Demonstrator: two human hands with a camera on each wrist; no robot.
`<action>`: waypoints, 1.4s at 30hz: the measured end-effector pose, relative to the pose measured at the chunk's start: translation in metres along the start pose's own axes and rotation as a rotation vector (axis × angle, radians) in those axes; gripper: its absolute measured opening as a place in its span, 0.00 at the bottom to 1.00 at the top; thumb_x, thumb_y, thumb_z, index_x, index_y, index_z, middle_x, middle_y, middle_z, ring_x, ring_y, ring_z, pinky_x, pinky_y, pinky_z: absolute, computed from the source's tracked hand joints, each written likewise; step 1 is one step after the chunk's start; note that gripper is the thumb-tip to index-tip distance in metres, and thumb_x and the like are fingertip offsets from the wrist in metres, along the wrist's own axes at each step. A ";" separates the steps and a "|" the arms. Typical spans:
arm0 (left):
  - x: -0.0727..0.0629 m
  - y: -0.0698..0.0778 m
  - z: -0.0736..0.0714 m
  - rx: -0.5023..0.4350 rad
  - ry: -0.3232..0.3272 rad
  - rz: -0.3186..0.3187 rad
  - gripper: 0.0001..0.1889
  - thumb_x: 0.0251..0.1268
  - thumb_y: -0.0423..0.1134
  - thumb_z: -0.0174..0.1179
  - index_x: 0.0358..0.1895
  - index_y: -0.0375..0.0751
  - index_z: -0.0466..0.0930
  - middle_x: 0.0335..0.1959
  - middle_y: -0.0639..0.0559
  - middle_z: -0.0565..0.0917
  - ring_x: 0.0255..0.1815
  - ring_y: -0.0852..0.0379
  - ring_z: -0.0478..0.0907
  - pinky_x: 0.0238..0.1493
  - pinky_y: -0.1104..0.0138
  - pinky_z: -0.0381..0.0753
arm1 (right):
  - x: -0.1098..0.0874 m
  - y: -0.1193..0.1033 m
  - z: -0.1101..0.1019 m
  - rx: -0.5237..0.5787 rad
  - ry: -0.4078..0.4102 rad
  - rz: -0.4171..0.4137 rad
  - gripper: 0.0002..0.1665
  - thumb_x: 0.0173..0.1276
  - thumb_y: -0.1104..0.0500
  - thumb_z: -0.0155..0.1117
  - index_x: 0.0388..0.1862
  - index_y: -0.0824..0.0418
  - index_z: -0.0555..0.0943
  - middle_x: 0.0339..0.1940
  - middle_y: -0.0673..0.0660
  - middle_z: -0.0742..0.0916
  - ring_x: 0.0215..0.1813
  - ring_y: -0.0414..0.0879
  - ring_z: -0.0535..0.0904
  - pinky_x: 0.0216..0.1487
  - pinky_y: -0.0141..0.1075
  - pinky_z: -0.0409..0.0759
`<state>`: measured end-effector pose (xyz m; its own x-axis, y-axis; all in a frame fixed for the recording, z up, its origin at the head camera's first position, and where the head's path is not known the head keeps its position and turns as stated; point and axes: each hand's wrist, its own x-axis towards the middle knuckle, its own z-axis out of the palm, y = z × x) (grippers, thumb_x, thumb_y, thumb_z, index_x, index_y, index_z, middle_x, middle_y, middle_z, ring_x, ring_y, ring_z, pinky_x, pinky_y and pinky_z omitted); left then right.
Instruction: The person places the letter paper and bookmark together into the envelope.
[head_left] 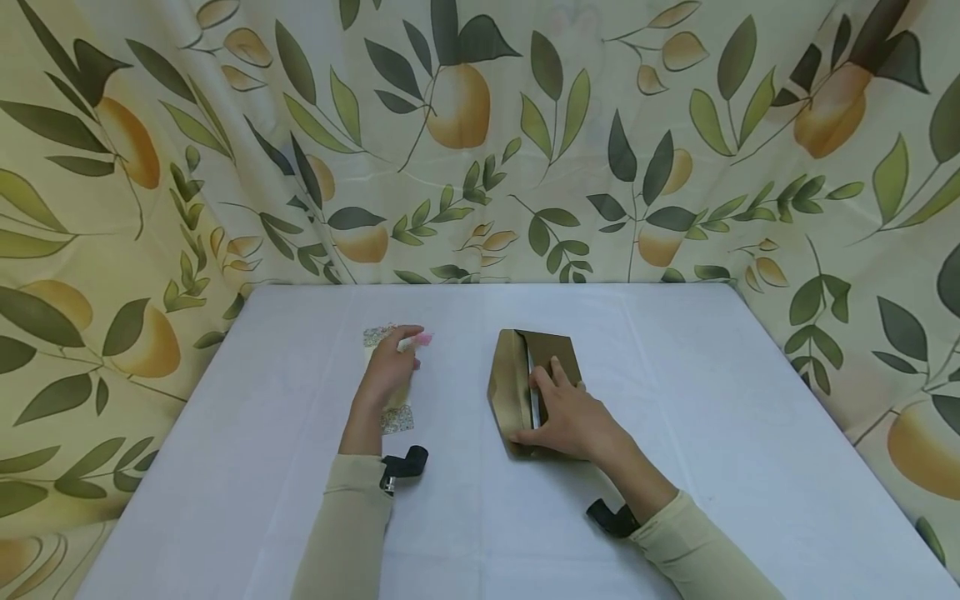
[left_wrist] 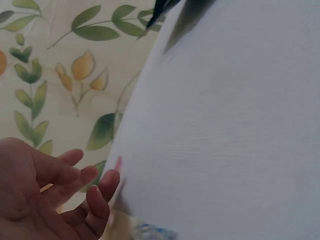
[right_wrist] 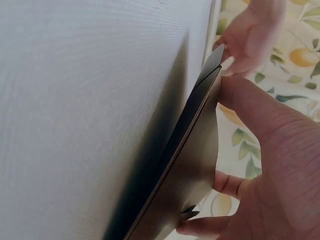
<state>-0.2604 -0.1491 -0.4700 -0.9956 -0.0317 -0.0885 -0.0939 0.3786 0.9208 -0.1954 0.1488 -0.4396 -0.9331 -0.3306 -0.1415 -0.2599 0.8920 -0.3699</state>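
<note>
A brown envelope (head_left: 551, 346) lies on the white-covered table with its pointed flap (head_left: 506, 392) folded out to the left. A white edge shows in its opening. My right hand (head_left: 573, 412) grips the envelope, thumb on the lower flap side and fingers bent over the opening; the right wrist view has the thumb (right_wrist: 245, 100) against one corner. To the left, my left hand (head_left: 390, 362) hovers over a pale strip with glittery silver ends (head_left: 397, 419), its fingers loosely bent. A small pink tab (head_left: 423, 339) shows beside those fingertips. Nothing visible is held in the left hand.
A white cloth covers the table (head_left: 675, 400). Behind and at both sides hangs a curtain (head_left: 480, 192) printed with fruit and leaves. Black camera mounts (head_left: 405, 462) sit at both wrists, below long pale sleeves (head_left: 348, 508).
</note>
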 end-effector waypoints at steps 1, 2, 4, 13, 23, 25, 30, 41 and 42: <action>0.001 -0.002 0.002 0.012 -0.008 -0.005 0.27 0.74 0.27 0.44 0.73 0.46 0.74 0.69 0.40 0.73 0.44 0.46 0.80 0.36 0.65 0.73 | 0.000 0.000 0.000 0.000 0.000 0.000 0.46 0.54 0.31 0.78 0.59 0.54 0.68 0.80 0.77 0.57 0.61 0.88 0.68 0.43 0.65 0.79; 0.002 -0.003 0.004 0.027 -0.014 -0.010 0.29 0.73 0.27 0.43 0.73 0.47 0.74 0.68 0.40 0.74 0.44 0.47 0.80 0.36 0.64 0.72 | 0.000 0.000 0.000 0.000 0.000 0.000 0.45 0.54 0.31 0.78 0.59 0.54 0.68 0.80 0.77 0.57 0.62 0.88 0.68 0.43 0.65 0.79; 0.004 -0.005 0.007 0.060 -0.013 -0.014 0.30 0.70 0.25 0.43 0.73 0.47 0.74 0.67 0.41 0.76 0.43 0.47 0.80 0.39 0.61 0.73 | 0.000 0.000 0.000 0.002 -0.001 0.002 0.45 0.55 0.31 0.78 0.59 0.54 0.68 0.80 0.77 0.57 0.62 0.88 0.68 0.42 0.64 0.79; 0.000 0.002 0.005 0.101 0.020 -0.011 0.24 0.76 0.32 0.48 0.72 0.36 0.71 0.67 0.36 0.77 0.43 0.47 0.85 0.54 0.51 0.77 | 0.000 0.001 0.000 0.005 -0.006 0.006 0.46 0.55 0.31 0.78 0.60 0.54 0.68 0.81 0.76 0.56 0.62 0.89 0.67 0.43 0.65 0.79; -0.003 -0.005 -0.027 0.102 0.038 -0.020 0.22 0.78 0.35 0.48 0.71 0.33 0.73 0.54 0.35 0.83 0.37 0.48 0.83 0.44 0.58 0.81 | 0.002 0.001 0.001 -0.005 -0.006 0.003 0.46 0.56 0.30 0.77 0.60 0.53 0.68 0.81 0.77 0.56 0.62 0.89 0.67 0.41 0.63 0.80; -0.004 -0.008 -0.032 0.087 0.048 -0.025 0.22 0.78 0.35 0.49 0.70 0.33 0.74 0.55 0.34 0.82 0.37 0.48 0.84 0.44 0.59 0.82 | 0.002 0.001 0.002 -0.005 -0.006 0.003 0.45 0.56 0.30 0.77 0.59 0.53 0.68 0.81 0.76 0.56 0.62 0.89 0.67 0.41 0.63 0.80; -0.006 -0.014 -0.043 0.075 0.099 -0.051 0.22 0.75 0.35 0.51 0.68 0.34 0.76 0.54 0.35 0.80 0.40 0.47 0.83 0.44 0.61 0.80 | 0.002 0.001 0.002 -0.003 -0.006 0.002 0.44 0.56 0.30 0.76 0.59 0.53 0.68 0.81 0.76 0.56 0.62 0.88 0.67 0.41 0.63 0.80; -0.012 -0.020 -0.062 0.106 0.161 -0.132 0.23 0.74 0.33 0.52 0.68 0.32 0.75 0.59 0.33 0.79 0.49 0.43 0.80 0.51 0.57 0.77 | 0.002 0.001 0.001 -0.001 -0.012 0.007 0.46 0.57 0.29 0.76 0.61 0.53 0.68 0.80 0.77 0.56 0.63 0.90 0.65 0.43 0.65 0.79; -0.013 -0.020 -0.063 0.112 0.167 -0.142 0.23 0.73 0.33 0.52 0.68 0.32 0.75 0.59 0.32 0.79 0.51 0.41 0.79 0.52 0.56 0.77 | 0.002 0.001 0.001 -0.001 -0.013 0.006 0.45 0.57 0.29 0.76 0.61 0.53 0.68 0.81 0.77 0.56 0.63 0.90 0.65 0.43 0.64 0.79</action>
<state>-0.2459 -0.2147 -0.4631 -0.9603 -0.2404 -0.1413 -0.2408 0.4593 0.8550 -0.1974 0.1489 -0.4409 -0.9315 -0.3288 -0.1557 -0.2542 0.8944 -0.3679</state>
